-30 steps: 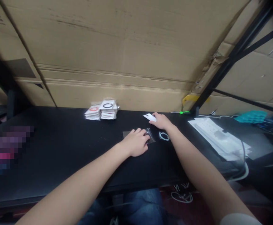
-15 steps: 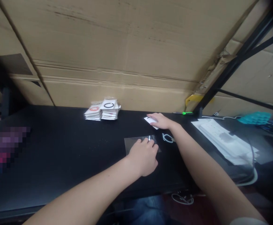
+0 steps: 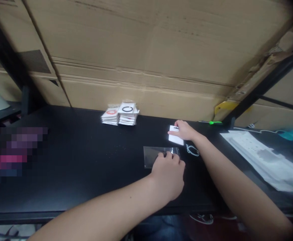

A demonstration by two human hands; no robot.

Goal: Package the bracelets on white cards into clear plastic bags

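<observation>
My left hand [image 3: 168, 174] rests over a clear plastic bag [image 3: 150, 156] lying flat on the black table. Its bent fingers are a little apart, with the fingertips on the bag, and the hand covers the bag's right part. Farther back, my right hand [image 3: 185, 130] grips a white card [image 3: 175, 136] with a small dark slot near its top edge; the thumb lies across the card's face. Just in front of the right wrist lies a coiled pale cable [image 3: 193, 150], apart from both hands.
Two stacks of bagged cards stand at the back, one topped by a red ring [image 3: 112, 112], the other by a black ring [image 3: 127, 109]. White sheets [image 3: 259, 157] lie on the right. A bright green-handled tool [image 3: 215, 123] lies near the cardboard wall [image 3: 141, 60].
The view has shifted left. My right hand has brought the white card slightly nearer, and more of its face shows. My left hand stays on the plastic bag.
</observation>
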